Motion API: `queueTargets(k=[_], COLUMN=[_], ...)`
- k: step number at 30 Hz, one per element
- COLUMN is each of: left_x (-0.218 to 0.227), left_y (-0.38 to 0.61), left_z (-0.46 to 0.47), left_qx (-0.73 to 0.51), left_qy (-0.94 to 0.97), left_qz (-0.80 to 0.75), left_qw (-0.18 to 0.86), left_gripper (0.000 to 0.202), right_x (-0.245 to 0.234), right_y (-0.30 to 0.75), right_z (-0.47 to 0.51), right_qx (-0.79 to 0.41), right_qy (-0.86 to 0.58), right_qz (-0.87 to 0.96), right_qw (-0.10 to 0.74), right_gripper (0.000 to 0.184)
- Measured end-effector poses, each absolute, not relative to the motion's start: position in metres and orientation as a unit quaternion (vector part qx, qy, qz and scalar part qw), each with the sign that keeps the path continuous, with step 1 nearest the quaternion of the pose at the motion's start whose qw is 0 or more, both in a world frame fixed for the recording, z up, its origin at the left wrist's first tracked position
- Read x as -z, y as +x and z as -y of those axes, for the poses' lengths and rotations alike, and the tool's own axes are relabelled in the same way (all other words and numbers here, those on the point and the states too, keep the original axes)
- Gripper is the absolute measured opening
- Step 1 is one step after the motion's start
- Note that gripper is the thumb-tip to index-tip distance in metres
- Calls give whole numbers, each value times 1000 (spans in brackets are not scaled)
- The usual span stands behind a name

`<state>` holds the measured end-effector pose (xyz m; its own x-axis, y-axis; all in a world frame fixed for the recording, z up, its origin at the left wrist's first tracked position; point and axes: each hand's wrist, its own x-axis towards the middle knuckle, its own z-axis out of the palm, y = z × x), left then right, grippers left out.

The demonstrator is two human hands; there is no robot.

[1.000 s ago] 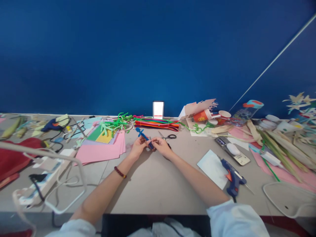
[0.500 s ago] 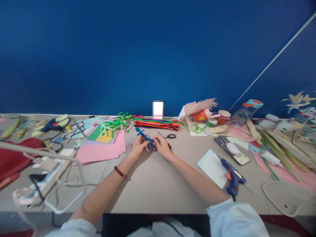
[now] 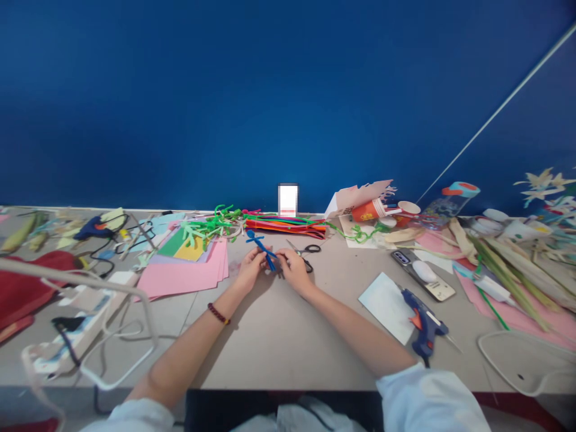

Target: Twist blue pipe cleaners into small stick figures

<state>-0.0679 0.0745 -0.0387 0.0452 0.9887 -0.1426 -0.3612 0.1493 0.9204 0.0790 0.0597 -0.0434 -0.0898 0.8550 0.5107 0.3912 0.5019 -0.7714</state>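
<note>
Along the left end of the counter, a red cloth (image 3: pixel 27 294) hangs over the near corner, and a white wire frame (image 3: pixel 81 280) crosses in front of it, partly blocking a white power strip (image 3: pixel 85 318). Toward the far edge lies a dark blue hot glue gun (image 3: pixel 94 228), its black cord looping nearby. A stack of pink paper (image 3: pixel 180 279) sits further right, with green and yellow sheets (image 3: pixel 182 246) on top and twisted green pipe cleaners (image 3: pixel 209 228) beside them at the far edge.

Mid-counter, the left hand (image 3: pixel 249 270), with a beaded bracelet (image 3: pixel 218 313) on its wrist, and the right hand (image 3: pixel 294 271) hold a blue pipe-cleaner figure (image 3: pixel 261 249) above the bare surface. The fingers of both hands are closed narrowly on it, pinching it between them. Just beyond lie black-handled scissors (image 3: pixel 308 249) and a bundle of multicoloured pipe cleaners (image 3: pixel 285 227).

Toward the far right corner, an orange paper cup (image 3: pixel 368 210) lies tipped on its side beside a cream cup (image 3: pixel 408 209); their contents cannot be made out. Next stands a tilted clear bottle (image 3: pixel 450 204) with a teal lid. Nearer the edge are a white card (image 3: pixel 387 306), a blue glue gun (image 3: pixel 423 327), a phone (image 3: pixel 402 258) and dried leaves (image 3: pixel 508 270).
</note>
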Motion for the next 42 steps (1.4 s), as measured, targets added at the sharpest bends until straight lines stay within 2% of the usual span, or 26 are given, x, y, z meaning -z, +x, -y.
queueTargets(k=[11, 17, 23, 29, 38, 42], left_x=[24, 25, 34, 35, 25, 27], left_y=[-66, -66, -69, -69, -72, -78], left_z=[-65, -67, -71, -67, -66, -70], left_qx=[-500, -531, -534, -524, -514, -494], left_qy=[464, 396, 389, 434, 526, 547], left_qz=[-442, -486, -512, -500, -496, -484], left_qw=[582, 570, 549, 537, 462, 472], left_gripper=[35, 37, 34, 31, 24, 23], right_x=[40, 40, 37, 36, 46, 43], right_y=[82, 85, 84, 86, 82, 83], right_z=[-60, -61, -55, -53, -55, -55], right_qx=[-251, -165, -89, -69, -106, -130], right_qy=[-446, -448, -456, -464, -449, -434], right_qz=[697, 718, 755, 778, 790, 795], right_qw=[503, 506, 464, 417, 404, 403], right_gripper=[16, 17, 22, 26, 26, 24])
